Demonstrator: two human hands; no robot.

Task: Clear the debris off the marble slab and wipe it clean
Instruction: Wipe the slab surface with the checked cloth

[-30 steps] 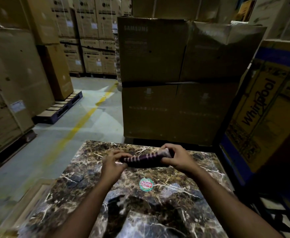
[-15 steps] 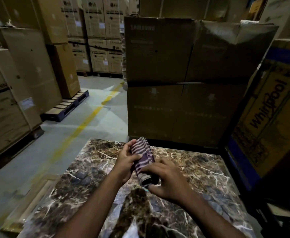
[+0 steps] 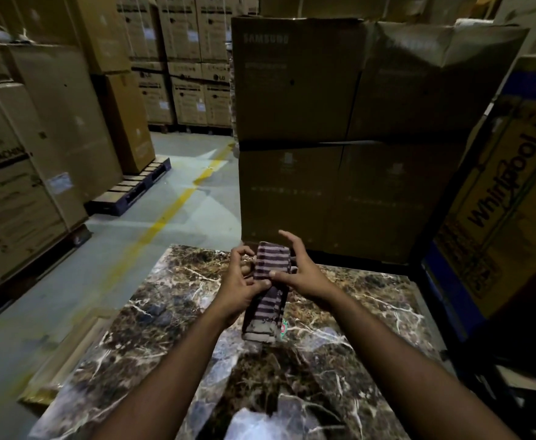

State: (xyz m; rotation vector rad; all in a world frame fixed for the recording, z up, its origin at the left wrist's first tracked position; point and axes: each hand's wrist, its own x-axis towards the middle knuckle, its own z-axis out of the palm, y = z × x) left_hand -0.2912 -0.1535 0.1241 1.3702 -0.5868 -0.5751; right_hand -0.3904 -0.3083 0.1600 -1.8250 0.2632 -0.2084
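Brown cartons: tall cardboard appliance boxes (image 3: pixel 339 128) stacked just beyond the slab's far edge; more stacks line the aisle to the left.
Slab: dark brown polished marble slab with white and tan veining (image 3: pixel 171 312), lying flat and filling the lower centre of the view. No loose debris can be made out on the visible surface; the light is dim, so fine dust cannot be ruled out.
Cloth: purple and grey striped folded cloth (image 3: pixel 268 296), held upright above the slab's far-centre area, its lower end hanging free and not clearly touching the stone.
Sticker: small round red and green sticker (image 3: pixel 283 329) on the marble, mostly hidden behind the cloth's lower end.
Left hand: left hand (image 3: pixel 241 290) grips the cloth's middle, thumb across the front, fingers curled behind.
Right hand: right hand (image 3: pixel 301 276) has its thumb pressed on the cloth's upper part; the other fingers are spread wide and not closed on it.
Step in hand: judged to be folding or readying the cloth, before wiping begins.
Next move calls for: a compact pad held flat in one hand, lowered onto the stone, then firm strokes toward an edge.
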